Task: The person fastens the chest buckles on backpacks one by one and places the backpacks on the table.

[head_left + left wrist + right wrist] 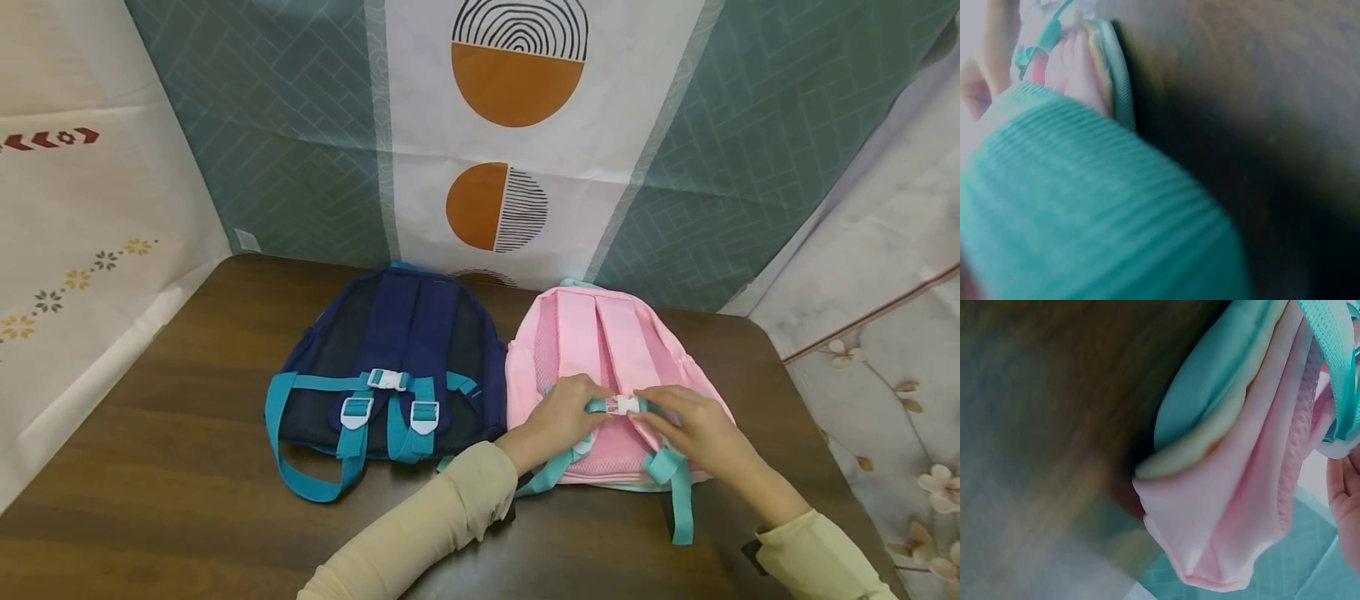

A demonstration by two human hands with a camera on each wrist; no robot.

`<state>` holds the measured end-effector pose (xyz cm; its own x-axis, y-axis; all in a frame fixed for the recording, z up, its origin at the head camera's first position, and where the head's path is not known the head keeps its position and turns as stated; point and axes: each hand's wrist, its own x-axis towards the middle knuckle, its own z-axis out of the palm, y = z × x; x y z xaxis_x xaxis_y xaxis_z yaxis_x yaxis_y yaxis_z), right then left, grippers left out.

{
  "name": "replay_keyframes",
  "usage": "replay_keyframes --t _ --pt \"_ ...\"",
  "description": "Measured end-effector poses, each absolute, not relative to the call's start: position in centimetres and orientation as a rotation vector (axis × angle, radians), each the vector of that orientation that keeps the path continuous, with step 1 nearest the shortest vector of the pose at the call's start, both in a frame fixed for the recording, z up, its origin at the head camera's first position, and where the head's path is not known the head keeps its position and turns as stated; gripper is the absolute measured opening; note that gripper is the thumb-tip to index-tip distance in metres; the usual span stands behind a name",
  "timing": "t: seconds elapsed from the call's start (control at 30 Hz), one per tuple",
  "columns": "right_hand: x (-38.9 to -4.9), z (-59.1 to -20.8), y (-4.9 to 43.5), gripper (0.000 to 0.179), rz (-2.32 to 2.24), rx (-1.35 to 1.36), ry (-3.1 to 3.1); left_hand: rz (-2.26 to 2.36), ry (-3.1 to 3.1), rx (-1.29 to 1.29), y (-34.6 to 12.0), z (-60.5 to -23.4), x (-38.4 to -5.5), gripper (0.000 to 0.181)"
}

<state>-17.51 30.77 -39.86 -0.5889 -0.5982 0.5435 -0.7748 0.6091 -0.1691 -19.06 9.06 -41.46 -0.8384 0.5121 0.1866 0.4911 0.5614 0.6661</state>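
A pink backpack [540, 358] lies with its shoulder straps facing up, teal webbing hanging from its lower end. Over its middle, both hands hold a white side-release buckle [624, 405] on a teal strap. From the left, my left hand [561, 417] pinches one end. My right hand [693, 425] pinches the other end between thumb and fingers. The two buckle halves meet; whether they are locked cannot be told. In the right wrist view, the right hand [1347, 512] shows only partly, beside the pink fabric. A teal ribbed band [1097, 206] fills much of the left wrist view.
To the left lies a navy backpack [315, 350], touching the pink one, its white chest buckle [387, 379] fastened across teal straps. Both rest on a dark wooden table [187, 467]. A patterned cloth [307, 167] hangs behind, with light cloths at both sides.
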Motion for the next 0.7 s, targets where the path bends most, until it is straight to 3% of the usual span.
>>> replay_keyframes --t 0.17,0.37,0.7 --pt "-17.5 -40.5 30.8 0.044 0.661 0.967 -2.429 1.361 2.667 0.749 9.1 -41.6 -19.2 0.035" --pt "-17.6 -41.7 30.8 0.043 0.782 0.917 -2.453 1.459 2.595 0.786 9.1 -41.9 -19.3 0.041" --pt "-17.9 -42.0 30.1 0.041 0.784 0.931 -2.459 1.548 2.57 0.829 9.2 -42.3 -19.5 0.03"
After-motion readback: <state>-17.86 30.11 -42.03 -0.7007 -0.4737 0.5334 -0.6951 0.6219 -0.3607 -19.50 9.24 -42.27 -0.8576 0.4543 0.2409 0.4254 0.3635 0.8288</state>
